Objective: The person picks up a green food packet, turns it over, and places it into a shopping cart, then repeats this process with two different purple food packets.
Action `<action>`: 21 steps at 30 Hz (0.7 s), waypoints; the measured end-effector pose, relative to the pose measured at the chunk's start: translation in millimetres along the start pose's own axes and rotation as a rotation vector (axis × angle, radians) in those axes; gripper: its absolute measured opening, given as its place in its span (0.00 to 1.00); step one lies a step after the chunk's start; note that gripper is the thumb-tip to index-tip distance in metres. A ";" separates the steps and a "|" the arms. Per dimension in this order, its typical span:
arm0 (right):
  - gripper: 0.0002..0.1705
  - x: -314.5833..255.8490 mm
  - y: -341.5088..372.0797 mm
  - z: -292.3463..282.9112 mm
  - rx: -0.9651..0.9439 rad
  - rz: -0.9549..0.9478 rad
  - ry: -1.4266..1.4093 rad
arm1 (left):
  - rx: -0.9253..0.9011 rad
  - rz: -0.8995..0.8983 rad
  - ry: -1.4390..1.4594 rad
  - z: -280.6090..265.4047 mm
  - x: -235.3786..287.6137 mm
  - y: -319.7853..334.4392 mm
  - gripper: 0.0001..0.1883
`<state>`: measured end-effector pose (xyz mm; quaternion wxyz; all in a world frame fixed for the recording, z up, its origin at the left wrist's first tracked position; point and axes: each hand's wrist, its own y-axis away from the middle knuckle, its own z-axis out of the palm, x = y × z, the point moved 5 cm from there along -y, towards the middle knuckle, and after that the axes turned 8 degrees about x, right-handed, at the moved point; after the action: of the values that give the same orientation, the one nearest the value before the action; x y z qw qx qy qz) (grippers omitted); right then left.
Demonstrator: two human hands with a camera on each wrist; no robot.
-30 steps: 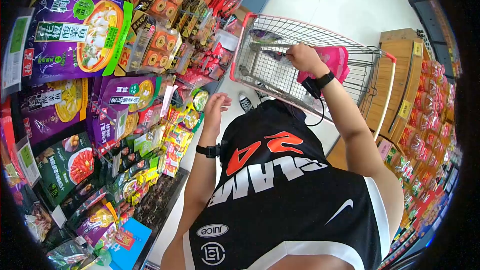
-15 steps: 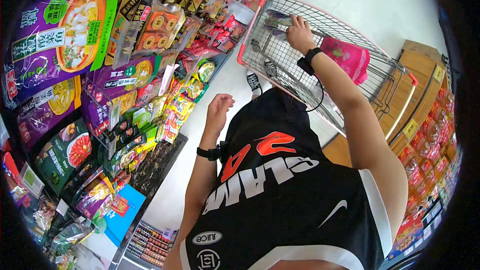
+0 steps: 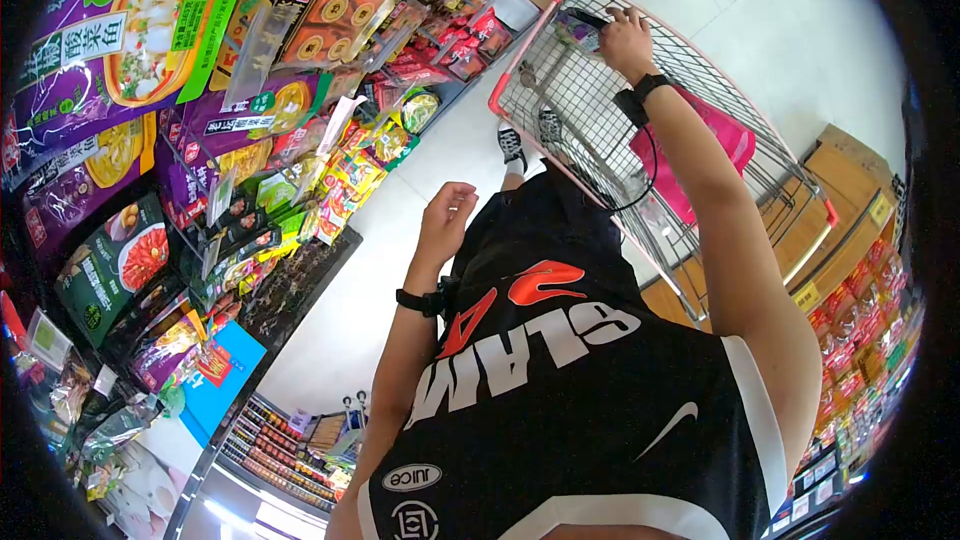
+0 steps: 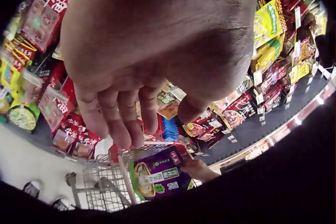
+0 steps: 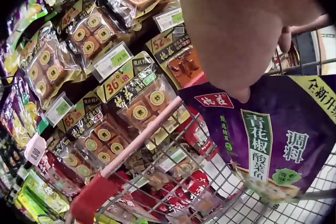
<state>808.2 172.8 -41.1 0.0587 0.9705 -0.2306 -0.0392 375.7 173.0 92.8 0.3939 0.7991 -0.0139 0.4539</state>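
My right hand [image 3: 627,45] reaches over the far end of a wire shopping cart [image 3: 690,40] with pink-red trim. It pinches a purple seasoning pouch [image 5: 231,129] by its top edge; the thumb lies on the pouch front in the right wrist view. In the left wrist view, the same pouch [image 4: 160,174] hangs by the cart's rim, its green edge and fish-bowl picture showing. My left hand [image 3: 447,225] is held in front of my body, fingers loosely bent with nothing in them, between the shelf and my shirt.
A bright pink bag [image 3: 680,195] lies in the cart. Shelves on the left carry purple pouches [image 3: 130,50], boxed hotpot blocks [image 3: 340,20] and yellow packets [image 3: 345,180]. A wooden stand [image 3: 845,180] with red packs [image 3: 860,290] stands at the right. My shoes [image 3: 511,145] are beside the cart.
My right hand has moved farther over the cart toward its far end, still with the pouch. The cart and shelf have shifted in view; my left hand stays loosely bent.
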 end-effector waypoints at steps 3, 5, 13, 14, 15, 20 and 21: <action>0.17 4.2 2.9 20.6 -0.112 0.063 -0.040 | -0.003 0.002 -0.022 4.0 1.4 -3.1 0.11; 0.17 10.0 2.2 32.7 -0.125 0.090 -0.071 | -0.008 0.012 -0.044 6.8 3.0 -5.8 0.11; 0.17 16.0 1.0 36.2 -0.013 -0.016 -0.086 | 0.007 0.049 -0.170 13.7 12.7 -5.6 0.11; 0.17 16.2 0.2 36.5 0.029 -0.026 -0.091 | 0.009 0.048 -0.189 14.0 15.5 -5.0 0.11; 0.17 16.5 -0.5 37.4 0.037 -0.021 -0.090 | 0.010 0.058 -0.197 14.4 18.4 -4.7 0.11; 0.17 13.7 5.5 33.4 -0.082 0.022 -0.109 | 0.005 0.062 -0.224 13.7 13.0 -2.8 0.12; 0.17 15.1 4.1 34.0 -0.114 0.041 -0.107 | 0.006 0.066 -0.225 14.1 12.0 -3.8 0.12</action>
<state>816.3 159.2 -75.0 0.1023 0.9572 -0.2505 -0.1029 394.2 170.6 95.4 0.3722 0.8453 -0.0832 0.3741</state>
